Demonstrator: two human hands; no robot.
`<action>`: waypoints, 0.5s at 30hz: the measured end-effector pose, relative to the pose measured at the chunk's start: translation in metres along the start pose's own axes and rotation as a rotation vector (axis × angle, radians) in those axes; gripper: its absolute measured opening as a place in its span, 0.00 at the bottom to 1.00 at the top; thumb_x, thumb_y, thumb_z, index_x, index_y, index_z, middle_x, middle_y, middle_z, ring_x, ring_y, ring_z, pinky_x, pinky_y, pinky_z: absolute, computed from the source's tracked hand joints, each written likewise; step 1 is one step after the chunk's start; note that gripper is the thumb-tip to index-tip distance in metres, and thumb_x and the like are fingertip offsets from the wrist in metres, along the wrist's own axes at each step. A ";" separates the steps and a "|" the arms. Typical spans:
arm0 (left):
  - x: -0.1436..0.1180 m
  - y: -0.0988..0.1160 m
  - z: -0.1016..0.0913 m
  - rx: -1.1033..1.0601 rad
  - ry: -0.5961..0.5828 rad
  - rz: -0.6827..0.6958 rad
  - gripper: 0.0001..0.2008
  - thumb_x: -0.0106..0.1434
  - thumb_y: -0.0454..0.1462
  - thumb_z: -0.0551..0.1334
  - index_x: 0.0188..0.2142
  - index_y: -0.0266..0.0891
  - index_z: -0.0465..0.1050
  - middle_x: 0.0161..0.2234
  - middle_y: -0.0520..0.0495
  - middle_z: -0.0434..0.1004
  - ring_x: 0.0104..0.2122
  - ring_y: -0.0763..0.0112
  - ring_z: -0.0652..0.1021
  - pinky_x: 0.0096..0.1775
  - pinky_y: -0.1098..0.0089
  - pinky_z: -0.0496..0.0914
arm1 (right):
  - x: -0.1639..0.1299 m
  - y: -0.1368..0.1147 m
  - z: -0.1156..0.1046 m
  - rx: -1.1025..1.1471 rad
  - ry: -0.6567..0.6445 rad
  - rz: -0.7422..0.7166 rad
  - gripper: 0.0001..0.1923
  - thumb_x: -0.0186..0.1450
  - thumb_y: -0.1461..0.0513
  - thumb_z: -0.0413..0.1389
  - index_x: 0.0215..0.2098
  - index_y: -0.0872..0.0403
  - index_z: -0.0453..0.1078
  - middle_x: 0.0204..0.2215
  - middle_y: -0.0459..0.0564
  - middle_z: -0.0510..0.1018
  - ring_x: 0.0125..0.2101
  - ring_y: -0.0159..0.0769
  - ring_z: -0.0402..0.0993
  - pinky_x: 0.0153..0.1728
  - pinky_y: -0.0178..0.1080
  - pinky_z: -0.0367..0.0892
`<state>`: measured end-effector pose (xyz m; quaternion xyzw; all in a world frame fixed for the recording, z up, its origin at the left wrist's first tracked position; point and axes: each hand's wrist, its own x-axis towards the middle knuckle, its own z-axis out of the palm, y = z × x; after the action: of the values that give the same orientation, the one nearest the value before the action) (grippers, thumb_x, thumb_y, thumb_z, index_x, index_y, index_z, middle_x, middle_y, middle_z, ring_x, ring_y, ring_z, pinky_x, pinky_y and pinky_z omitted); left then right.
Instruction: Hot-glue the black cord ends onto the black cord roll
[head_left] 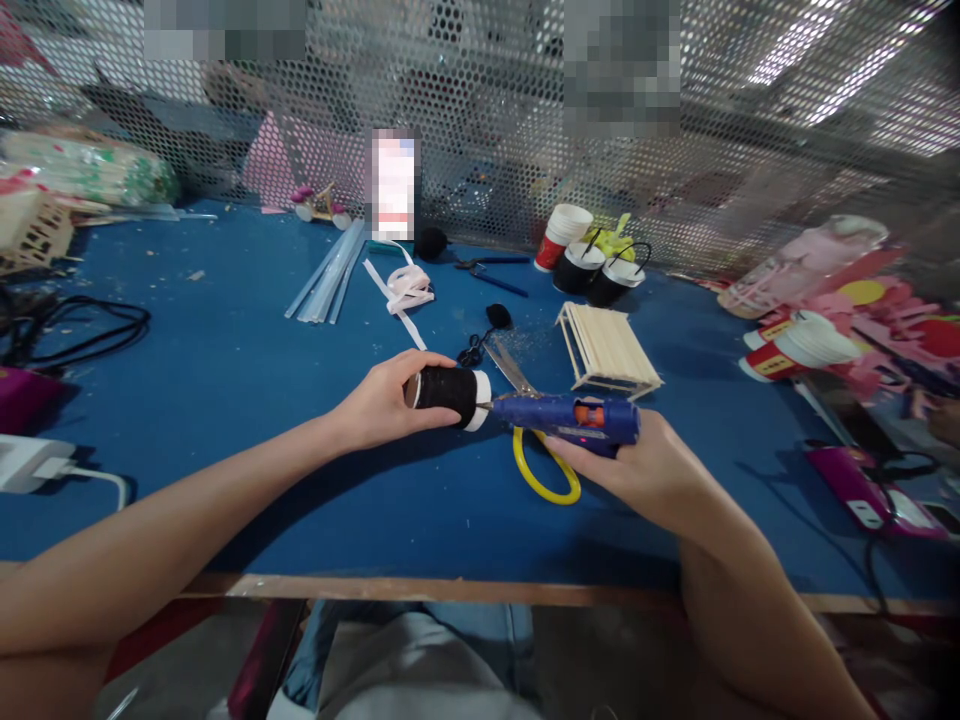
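Note:
My left hand (382, 400) holds a black paper cup (448, 393) on its side, white rim pointing right, above the blue table (225, 380). My right hand (637, 465) grips a blue hot glue gun (570, 416) with its nozzle touching the cup's rim. Under the gun lie yellow-handled scissors (536, 455). Just behind them stands a small frame of wooden sticks (606, 350).
Clear glue sticks (328, 275) and a white ribbon (407, 288) lie at the back centre. Paper cups (585, 262) stand by the mesh wall. More cups and pink craft pieces (825, 320) fill the right side. Cables (75, 330) and a white adapter (26, 462) lie left.

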<state>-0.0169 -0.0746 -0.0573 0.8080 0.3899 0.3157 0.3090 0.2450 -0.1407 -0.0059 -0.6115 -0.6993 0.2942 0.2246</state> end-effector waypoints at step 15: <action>-0.001 0.005 -0.002 0.075 0.005 0.225 0.25 0.53 0.41 0.67 0.49 0.40 0.64 0.46 0.41 0.69 0.46 0.61 0.71 0.47 0.61 0.68 | 0.004 -0.002 -0.001 -0.049 0.121 0.002 0.12 0.54 0.54 0.59 0.31 0.54 0.72 0.26 0.48 0.80 0.29 0.42 0.76 0.26 0.39 0.72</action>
<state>-0.0169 -0.0779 -0.0523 0.8569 0.3092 0.3355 0.2400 0.2438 -0.1368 -0.0035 -0.6342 -0.6908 0.2399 0.2511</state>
